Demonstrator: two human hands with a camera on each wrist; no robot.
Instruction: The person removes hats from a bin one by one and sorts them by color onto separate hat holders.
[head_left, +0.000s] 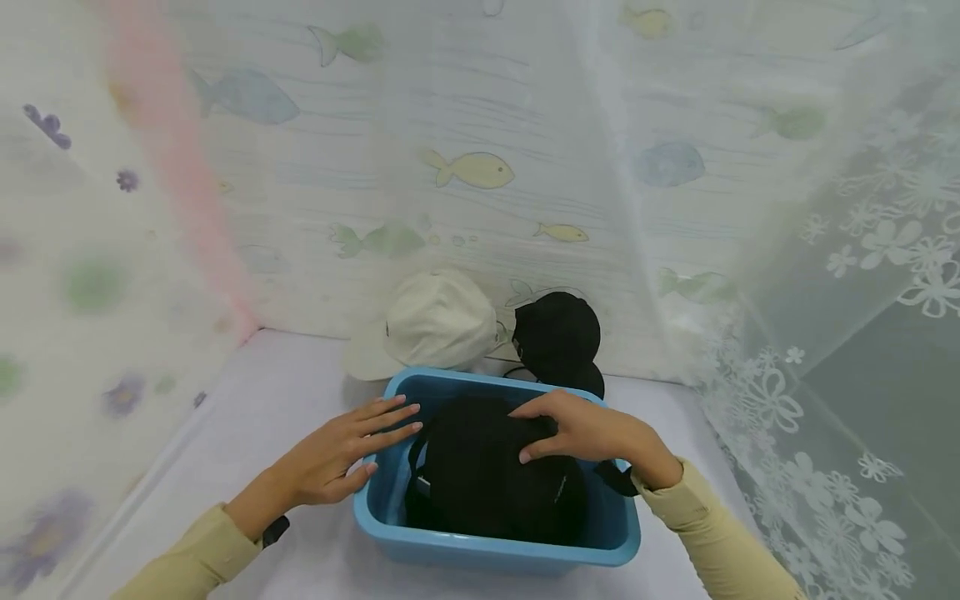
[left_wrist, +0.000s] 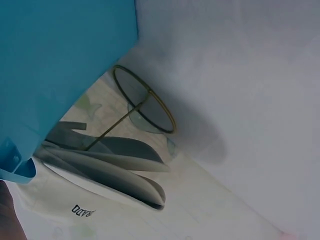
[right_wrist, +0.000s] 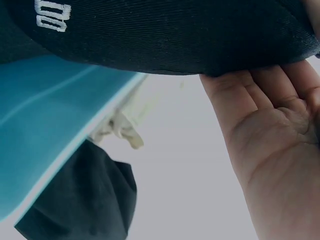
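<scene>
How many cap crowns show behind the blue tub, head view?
2: a cream cap at back left, a black cap at back right of the tub. More may be hidden; the left wrist view shows several stacked brims.

Soft shadows, dim left-wrist view

You are in a small nook curtained off with patterned fabric, though whether in a home or a studio cannot be told; facing you hangs a pale fish-print curtain (head_left: pixel 555 108); on your left, a flowered curtain (head_left: pixel 45 217), with a pink strip (head_left: pixel 161 142) beside it; on your right, a sheer floral panel (head_left: pixel 885 350); below, a white surface (head_left: pixel 300 375).
</scene>
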